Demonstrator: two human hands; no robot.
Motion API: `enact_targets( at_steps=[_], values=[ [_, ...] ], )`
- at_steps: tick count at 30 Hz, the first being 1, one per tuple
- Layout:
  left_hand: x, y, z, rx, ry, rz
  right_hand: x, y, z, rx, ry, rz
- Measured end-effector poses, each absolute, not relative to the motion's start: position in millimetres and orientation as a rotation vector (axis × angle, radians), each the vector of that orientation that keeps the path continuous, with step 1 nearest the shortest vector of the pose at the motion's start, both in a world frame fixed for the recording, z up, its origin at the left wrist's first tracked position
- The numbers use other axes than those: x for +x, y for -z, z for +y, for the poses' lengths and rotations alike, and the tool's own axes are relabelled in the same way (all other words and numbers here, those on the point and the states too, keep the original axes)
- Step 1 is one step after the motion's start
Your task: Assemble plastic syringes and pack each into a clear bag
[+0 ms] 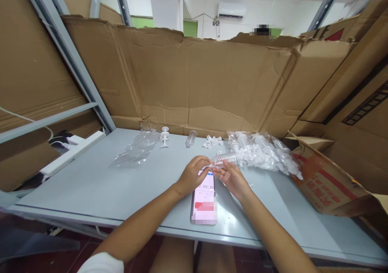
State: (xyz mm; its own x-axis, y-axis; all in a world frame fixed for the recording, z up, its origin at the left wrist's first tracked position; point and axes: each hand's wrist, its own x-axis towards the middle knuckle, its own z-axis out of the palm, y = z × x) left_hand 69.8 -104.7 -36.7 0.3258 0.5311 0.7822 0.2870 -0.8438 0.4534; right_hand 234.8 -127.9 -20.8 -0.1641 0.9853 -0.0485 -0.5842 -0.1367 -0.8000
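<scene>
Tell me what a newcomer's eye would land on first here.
Both hands meet mid-table: the left hand and right hand pinch a clear ribbed tube above a phone lying flat, showing a timer. Right of them sits a bag of white plastic parts, and a creased cardboard wall closes off the back of the grey table.

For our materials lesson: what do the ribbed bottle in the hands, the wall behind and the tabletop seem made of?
The ribbed bottle looks like clear plastic, see-through and glossy. The wall is brown cardboard, matt, creased, its top edge torn. The tabletop is smooth pale grey with faint sheen: painted metal or laminate, cannot tell.
</scene>
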Motion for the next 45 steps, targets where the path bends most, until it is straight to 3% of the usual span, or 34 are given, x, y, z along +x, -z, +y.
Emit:
enact_targets(
  at_steps=[16,33,45],
  values=[
    [78,31,-106,1.343,-1.160,0.759,233,18,-131,-0.807,-1.348,-0.936],
    [74,26,-105,1.254,-1.121,0.683,242,21,-131,-0.870,-1.126,-1.112],
    [78,31,-111,1.366,-1.258,0.697,242,19,-133,-0.842,-1.214,-1.043]
  ],
)
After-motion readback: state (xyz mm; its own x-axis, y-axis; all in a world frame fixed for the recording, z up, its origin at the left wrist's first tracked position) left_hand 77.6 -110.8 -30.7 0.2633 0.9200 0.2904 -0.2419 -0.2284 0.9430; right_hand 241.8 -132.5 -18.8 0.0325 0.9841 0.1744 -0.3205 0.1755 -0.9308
